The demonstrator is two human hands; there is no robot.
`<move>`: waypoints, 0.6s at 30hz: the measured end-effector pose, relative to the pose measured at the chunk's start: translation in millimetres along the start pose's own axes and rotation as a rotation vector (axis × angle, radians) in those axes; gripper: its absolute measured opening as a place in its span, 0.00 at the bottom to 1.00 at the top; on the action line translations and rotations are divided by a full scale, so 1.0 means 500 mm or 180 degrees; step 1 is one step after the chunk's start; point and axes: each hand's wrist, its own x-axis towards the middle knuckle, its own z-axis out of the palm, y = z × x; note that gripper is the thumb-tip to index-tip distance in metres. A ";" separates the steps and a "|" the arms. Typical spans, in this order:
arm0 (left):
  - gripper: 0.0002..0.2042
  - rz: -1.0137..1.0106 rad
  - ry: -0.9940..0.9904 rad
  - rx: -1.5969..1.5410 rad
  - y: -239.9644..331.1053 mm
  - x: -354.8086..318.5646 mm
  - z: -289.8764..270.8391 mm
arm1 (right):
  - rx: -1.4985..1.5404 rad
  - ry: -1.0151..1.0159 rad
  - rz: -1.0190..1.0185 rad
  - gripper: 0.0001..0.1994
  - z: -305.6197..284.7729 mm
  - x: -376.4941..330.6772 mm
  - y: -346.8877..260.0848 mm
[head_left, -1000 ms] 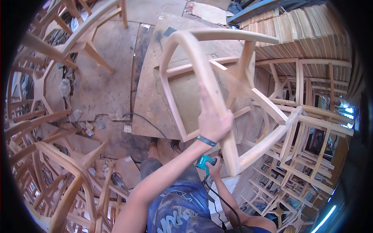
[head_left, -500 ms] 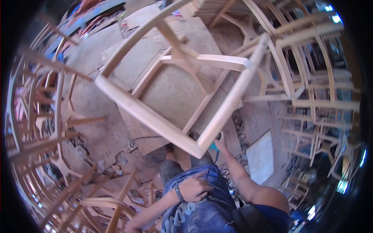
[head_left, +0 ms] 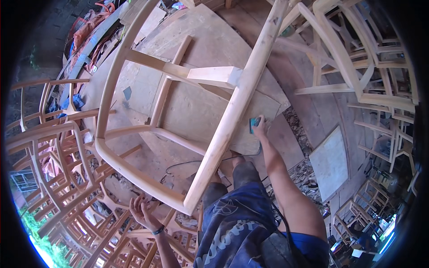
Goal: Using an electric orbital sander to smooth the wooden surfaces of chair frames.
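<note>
A bare wooden chair frame fills the middle of the view, tilted, its long smooth rail running from upper right to a near corner in front of my body. My right hand is closed around a small teal power sander, just right of that rail and apart from it. The sander's underside is not clearly visible. My left hand, a dark band on its wrist, is raised below the frame's near left rail. Its fingers are spread and curved, with nothing in them.
Stacked chair frames crowd the left, and more chair frames stand at the right. Flat boards cover the floor. A dark cord lies near my legs. A pale panel and wood scraps lie to the right.
My left hand has gone from in front of my shirt out to the left, fingers spreading. My right hand has moved forward with the sander. The chair frame appears turned and shifted left.
</note>
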 end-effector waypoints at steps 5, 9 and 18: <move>0.28 0.0277 0.0213 0.0111 0.032 -0.001 0.066 | 0.0267 0.0333 -0.0270 0.39 0.016 0.122 0.031; 0.28 0.0299 0.0207 0.0044 0.116 -0.023 0.154 | 0.0326 -0.0192 -0.0017 0.39 0.001 0.110 -0.007; 0.33 0.1832 -0.0802 0.0785 0.464 -0.051 0.484 | -0.0010 -0.0463 -0.0030 0.40 -0.036 0.072 -0.067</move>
